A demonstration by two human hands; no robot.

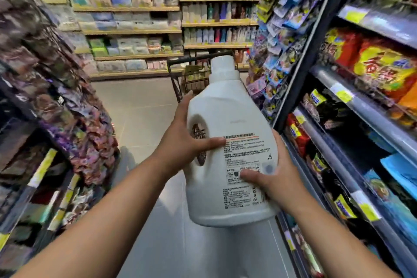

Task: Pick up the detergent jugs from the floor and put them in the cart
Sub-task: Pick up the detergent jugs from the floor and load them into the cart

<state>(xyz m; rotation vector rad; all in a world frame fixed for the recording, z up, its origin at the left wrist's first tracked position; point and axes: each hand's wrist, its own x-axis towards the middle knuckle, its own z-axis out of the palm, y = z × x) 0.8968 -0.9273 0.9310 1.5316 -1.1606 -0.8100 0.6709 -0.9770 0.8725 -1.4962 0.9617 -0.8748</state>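
While raised upright, the detergent jug (230,142) sits clamped between both hands (182,144).

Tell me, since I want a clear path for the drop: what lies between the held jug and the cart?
Nothing that shows in the head view: the white jug, held in both hands, overlaps the cart beyond it, with only bare grey floor alongside.

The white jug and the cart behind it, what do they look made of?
The white jug looks like opaque moulded plastic, smooth and matte, with a moulded handle hole and a printed label. The cart looks like dark metal wire, going by its thin grid bars, though blur leaves that uncertain.
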